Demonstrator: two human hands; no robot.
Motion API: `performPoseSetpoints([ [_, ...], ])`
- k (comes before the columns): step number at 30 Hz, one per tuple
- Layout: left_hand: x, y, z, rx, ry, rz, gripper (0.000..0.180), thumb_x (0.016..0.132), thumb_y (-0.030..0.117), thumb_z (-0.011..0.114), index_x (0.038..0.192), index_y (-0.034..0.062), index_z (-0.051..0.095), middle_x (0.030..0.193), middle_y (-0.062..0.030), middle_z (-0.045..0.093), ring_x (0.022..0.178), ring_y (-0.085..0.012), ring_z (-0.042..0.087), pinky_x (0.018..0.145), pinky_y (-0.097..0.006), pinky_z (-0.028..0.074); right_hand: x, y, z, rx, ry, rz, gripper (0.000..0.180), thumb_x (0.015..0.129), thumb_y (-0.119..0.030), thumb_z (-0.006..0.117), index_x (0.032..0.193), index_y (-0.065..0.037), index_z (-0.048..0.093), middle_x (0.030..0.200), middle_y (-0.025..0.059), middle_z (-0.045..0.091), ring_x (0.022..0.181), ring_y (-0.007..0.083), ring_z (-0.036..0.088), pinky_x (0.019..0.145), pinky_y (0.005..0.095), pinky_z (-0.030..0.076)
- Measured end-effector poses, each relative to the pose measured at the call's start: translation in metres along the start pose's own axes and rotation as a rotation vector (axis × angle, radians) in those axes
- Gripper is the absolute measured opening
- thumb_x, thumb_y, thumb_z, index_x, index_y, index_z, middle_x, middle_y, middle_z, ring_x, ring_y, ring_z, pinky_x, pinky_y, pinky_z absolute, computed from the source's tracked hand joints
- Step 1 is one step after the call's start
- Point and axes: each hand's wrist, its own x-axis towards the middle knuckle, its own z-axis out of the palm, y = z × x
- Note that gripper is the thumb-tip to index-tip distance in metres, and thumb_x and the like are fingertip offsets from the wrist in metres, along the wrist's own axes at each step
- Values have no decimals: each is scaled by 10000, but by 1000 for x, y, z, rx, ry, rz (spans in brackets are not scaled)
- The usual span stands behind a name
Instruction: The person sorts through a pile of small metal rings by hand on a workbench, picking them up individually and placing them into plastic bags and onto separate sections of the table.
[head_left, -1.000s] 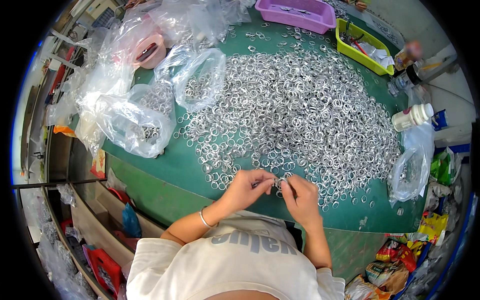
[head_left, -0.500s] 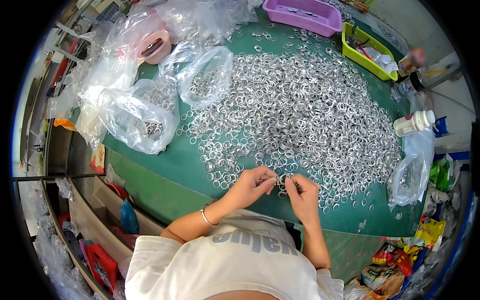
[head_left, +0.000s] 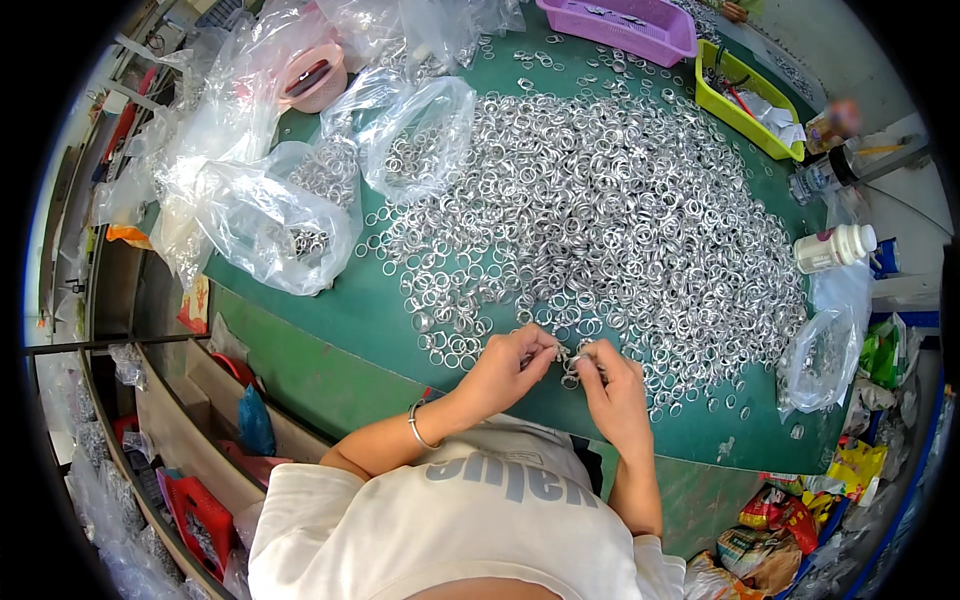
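Observation:
A wide heap of small silver metal rings (head_left: 600,210) covers the green table (head_left: 340,320). My left hand (head_left: 510,365) and my right hand (head_left: 615,385) meet at the near edge of the heap, fingertips together, pinching a few linked silver rings (head_left: 568,362) between them. A thin bracelet sits on my left wrist. More loose rings lie just beyond my fingers.
Clear plastic bags (head_left: 270,215) with rings lie at the left. A pink bowl (head_left: 312,75), a purple tray (head_left: 625,22) and a yellow-green tray (head_left: 745,105) stand at the back. A white bottle (head_left: 835,248) and another bag (head_left: 825,355) are at the right.
My hands stay at the same spot near the table's front edge, fingers working slightly on the rings. The view has shifted a little.

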Motion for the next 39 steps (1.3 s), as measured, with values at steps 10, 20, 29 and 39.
performPoseSetpoints([
  [10,4,7,-9,-246,-43,-230,129,897,92,558,887,-35,577,676,-10,558,616,-59,494,552,-206,411,8,20,11,-242,20,97,167,848,-102,585,999,-33,575,608,97,564,531,223,556,516,321,416],
  [20,8,2,20,-260,-205,-193,148,907,135,549,1003,34,599,653,39,504,516,-8,379,438,-158,268,-23,26,4,223,213,143,111,832,-121,637,888,-28,611,708,136,633,573,241,600,534,324,459],
  [29,6,-13,6,-490,-190,-309,240,956,107,440,1168,35,525,684,12,479,487,-15,292,424,-160,224,-142,200,-170,-527,1122,647,270,850,-250,601,820,12,655,694,155,640,605,226,605,592,353,471],
  [39,4,-24,8,43,49,80,219,922,44,464,1109,37,578,740,1,489,592,-85,419,486,-234,360,-116,168,-145,-445,1166,468,280,908,-252,549,846,11,621,676,105,616,614,182,565,577,352,442],
])
